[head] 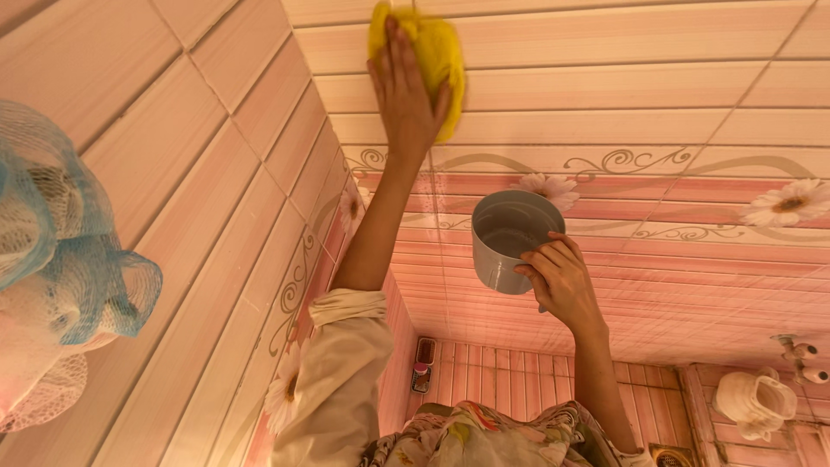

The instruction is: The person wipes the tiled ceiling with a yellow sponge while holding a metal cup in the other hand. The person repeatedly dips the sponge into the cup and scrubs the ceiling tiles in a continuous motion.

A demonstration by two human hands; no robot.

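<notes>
At the far left, around nine o'clock, a blue and white mesh bath sponge [65, 259] hangs close to the camera against the pink tiled wall [207, 147], blurred by nearness.

Moving right, my left hand [405, 91] is raised to about twelve o'clock, arm stretched up out of a rolled cream sleeve [341, 363]. The hand lies flat with fingers extended and close together, palm pressing a yellow cloth [437, 60] against a pale pink tile; the cloth shows above and to the right of the fingers. To do this wiping well, I judge the palm should keep even pressure so the cloth stays spread under it rather than bunching, and the strokes should follow the tile rows and grout lines.

Just right of centre, near three o'clock from the left forearm, my right hand [560, 281] is curled around a grey plastic mug [508, 238], fingers wrapped over its near side. The mug tilts with its open mouth toward the camera; I cannot tell if it holds water. I judge it should be kept steady and near the cloth.

Behind it runs a tile border of white daisies [791, 203] and scrollwork. At the lower right, about five o'clock, are a white jug-like vessel [756, 399] and a wall tap [800, 355].
</notes>
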